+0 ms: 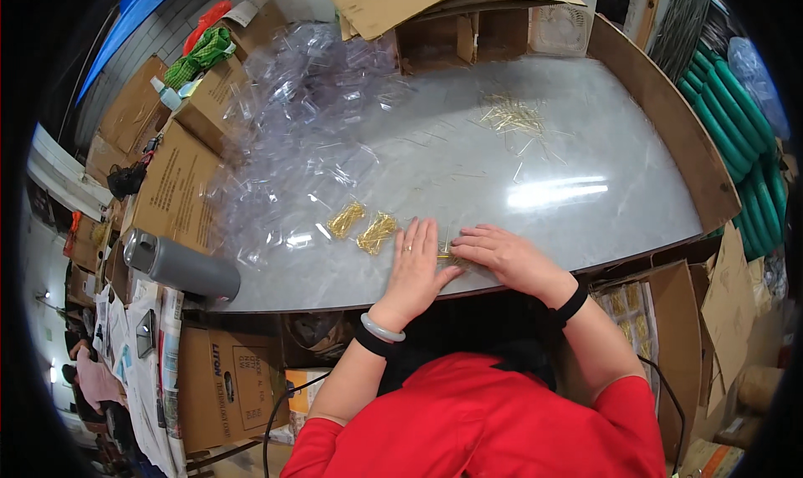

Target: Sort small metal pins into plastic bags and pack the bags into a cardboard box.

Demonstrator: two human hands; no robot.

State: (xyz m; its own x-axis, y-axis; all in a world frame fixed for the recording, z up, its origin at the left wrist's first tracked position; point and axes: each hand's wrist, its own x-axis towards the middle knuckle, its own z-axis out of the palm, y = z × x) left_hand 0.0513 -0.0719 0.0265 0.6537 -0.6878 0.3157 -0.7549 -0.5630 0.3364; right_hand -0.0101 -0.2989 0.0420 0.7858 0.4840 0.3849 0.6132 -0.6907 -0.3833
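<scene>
My left hand point(414, 269) lies flat near the table's front edge, fingers stretched forward, thumb reaching toward the right hand. It rests beside two bundles of thin gold wire pieces, one bundle point(377, 233) close to its fingers and another bundle point(345, 219) farther left. My right hand point(510, 258) is open too, its fingers extended leftward over the tabletop. Between the two hands a few gold wire pieces point(447, 257) show at the fingertips; the rest is covered by the fingers. What lies under the palms is hidden.
Clear plastic pieces point(293, 135) are heaped across the table's left side. Loose gold wires point(512, 117) lie scattered toward the back. A grey bottle point(188, 265) lies on its side at the left. Cardboard point(669, 118) borders the right edge; cardboard compartments point(468, 39) stand behind.
</scene>
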